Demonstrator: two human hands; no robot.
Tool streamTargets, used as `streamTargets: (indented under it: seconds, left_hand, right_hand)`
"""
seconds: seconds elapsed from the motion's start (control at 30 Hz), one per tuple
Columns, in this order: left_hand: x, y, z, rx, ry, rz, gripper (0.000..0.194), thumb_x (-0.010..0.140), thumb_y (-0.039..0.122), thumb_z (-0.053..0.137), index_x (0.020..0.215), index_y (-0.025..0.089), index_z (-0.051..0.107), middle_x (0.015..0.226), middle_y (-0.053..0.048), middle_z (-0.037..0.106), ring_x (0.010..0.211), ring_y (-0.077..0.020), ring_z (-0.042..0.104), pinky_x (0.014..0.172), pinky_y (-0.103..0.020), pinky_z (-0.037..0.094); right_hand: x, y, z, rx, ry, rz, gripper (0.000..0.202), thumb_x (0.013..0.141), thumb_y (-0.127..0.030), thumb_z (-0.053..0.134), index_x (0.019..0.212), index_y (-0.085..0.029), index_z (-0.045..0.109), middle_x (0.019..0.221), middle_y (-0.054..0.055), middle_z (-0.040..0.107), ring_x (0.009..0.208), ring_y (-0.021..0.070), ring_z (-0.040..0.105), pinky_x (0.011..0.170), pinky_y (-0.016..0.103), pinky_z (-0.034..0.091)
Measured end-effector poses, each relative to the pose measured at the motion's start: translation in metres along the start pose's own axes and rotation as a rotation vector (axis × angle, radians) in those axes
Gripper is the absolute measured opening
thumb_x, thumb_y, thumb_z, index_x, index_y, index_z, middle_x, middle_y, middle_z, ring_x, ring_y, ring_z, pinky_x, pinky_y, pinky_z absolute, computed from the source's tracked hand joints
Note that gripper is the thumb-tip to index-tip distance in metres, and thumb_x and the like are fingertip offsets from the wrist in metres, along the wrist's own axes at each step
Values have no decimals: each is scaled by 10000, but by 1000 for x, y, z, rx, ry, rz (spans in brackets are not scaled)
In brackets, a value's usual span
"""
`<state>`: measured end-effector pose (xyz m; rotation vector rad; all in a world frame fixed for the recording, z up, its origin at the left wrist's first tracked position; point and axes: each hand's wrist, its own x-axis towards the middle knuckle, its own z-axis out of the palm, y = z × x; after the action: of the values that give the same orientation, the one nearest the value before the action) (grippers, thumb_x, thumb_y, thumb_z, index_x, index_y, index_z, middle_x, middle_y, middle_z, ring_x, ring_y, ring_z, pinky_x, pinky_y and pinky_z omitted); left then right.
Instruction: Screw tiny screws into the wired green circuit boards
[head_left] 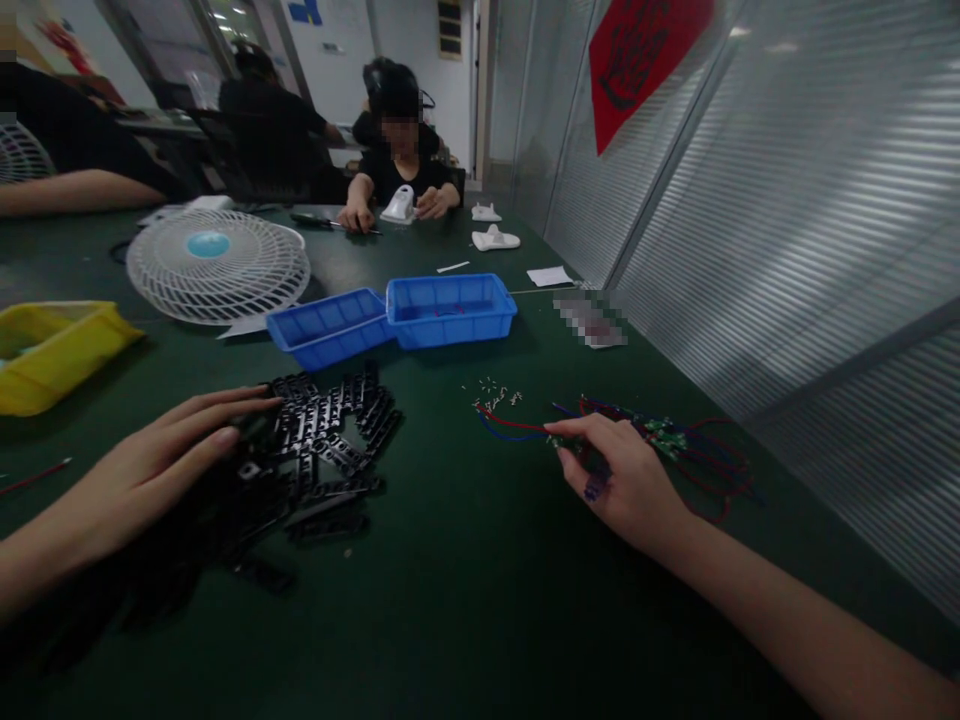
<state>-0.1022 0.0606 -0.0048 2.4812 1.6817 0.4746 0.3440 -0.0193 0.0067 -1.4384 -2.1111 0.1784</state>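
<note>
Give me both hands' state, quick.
Left hand: open, flat, fingers on the pile of black plastic parts.
Right hand: closed on the wired circuit boards.

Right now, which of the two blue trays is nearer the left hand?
The left blue tray, tilted with one edge propped on its neighbour, directly beyond the pile of black parts under the left hand. The right blue tray sits flat, farther off.
</note>
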Motion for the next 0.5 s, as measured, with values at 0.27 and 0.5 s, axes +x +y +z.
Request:
streamTargets:
  seconds: [0.27,0.5]
  left_hand:
    - [17,71,-2,337,56,173,513,922,517,296,1227,176,528,1316,-120,501,1258,-327,422,1069,-554,267]
    - [-37,127,34,425,38,416,745,852,547,371,1494,216,187,1454,-179,383,1405,-359,230,1057,-600,263]
  right_hand:
    - [-1,2,1,15,19,-19,288,857,-186,535,1141,-224,570,1023,27,662,922,178,604,807,333,387]
    - [0,7,2,9,41,-10,287,851,-177,538,1135,-207,569,1026,34,665,912,172,613,807,323,395]
